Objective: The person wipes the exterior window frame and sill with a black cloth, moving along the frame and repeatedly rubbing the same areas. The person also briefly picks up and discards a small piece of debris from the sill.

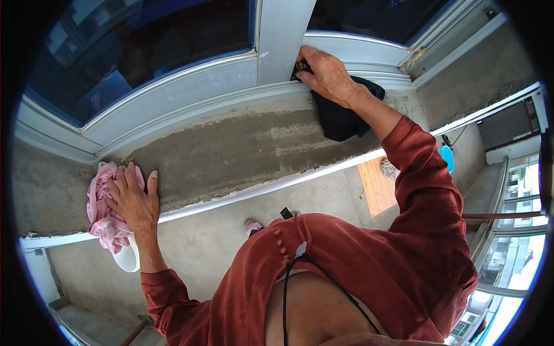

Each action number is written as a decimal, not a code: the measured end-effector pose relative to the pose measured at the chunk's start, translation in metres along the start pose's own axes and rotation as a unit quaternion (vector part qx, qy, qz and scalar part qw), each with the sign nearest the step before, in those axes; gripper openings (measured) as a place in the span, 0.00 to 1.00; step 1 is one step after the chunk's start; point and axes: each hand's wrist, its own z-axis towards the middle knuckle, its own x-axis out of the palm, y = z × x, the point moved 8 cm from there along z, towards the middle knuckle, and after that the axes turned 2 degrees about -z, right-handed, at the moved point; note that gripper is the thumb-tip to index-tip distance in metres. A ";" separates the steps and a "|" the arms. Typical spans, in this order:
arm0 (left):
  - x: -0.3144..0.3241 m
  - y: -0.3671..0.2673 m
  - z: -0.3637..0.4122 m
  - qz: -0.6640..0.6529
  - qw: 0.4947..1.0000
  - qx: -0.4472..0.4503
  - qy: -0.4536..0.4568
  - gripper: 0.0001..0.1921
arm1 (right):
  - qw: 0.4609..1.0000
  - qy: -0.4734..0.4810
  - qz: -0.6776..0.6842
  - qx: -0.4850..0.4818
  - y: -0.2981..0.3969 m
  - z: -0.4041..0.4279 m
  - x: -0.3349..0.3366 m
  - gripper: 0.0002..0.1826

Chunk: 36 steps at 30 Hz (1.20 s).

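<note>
My left hand (133, 199) rests with spread fingers on a crumpled pink cloth (103, 190) at the left end of a concrete window sill (225, 145). Part of the cloth hangs over the sill's edge. At the upper right, my right hand (326, 75) grips part of a black cloth (342, 112) against the white sliding window frame (281, 43), beside the window track. The rest of that cloth droops onto the sill below my wrist.
A white container (127, 257) shows below the pink cloth. Past the sill's white edge lies the concrete floor (194, 255), with a wooden board (376, 186) and a grey bundle (389, 168) on it. A blue basin (446, 159) stands at the right, near more windows (515, 255).
</note>
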 end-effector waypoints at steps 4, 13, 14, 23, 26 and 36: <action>0.006 0.000 0.001 0.004 1.000 -0.004 -0.002 0.33 | 0.999 0.025 -0.020 -0.023 0.006 0.003 0.006 0.12; 0.006 0.001 -0.001 0.011 1.000 -0.011 0.000 0.32 | 0.987 0.039 -0.129 -0.085 -0.045 -0.023 -0.015 0.12; 0.003 0.002 -0.003 0.011 1.000 -0.015 -0.001 0.32 | 0.984 0.048 -0.158 -0.061 -0.060 -0.029 -0.022 0.12; 0.003 -0.004 -0.001 0.007 1.000 -0.006 0.000 0.32 | 0.985 -0.071 -0.074 -0.138 -0.009 -0.029 -0.032 0.14; 0.001 -0.006 0.002 -0.003 1.000 0.004 -0.007 0.32 | 0.990 -0.046 -0.051 -0.123 0.019 -0.016 0.000 0.15; 0.010 -0.001 0.001 0.024 1.000 -0.008 0.014 0.32 | 0.998 -0.025 -0.037 -0.034 0.009 -0.006 0.003 0.10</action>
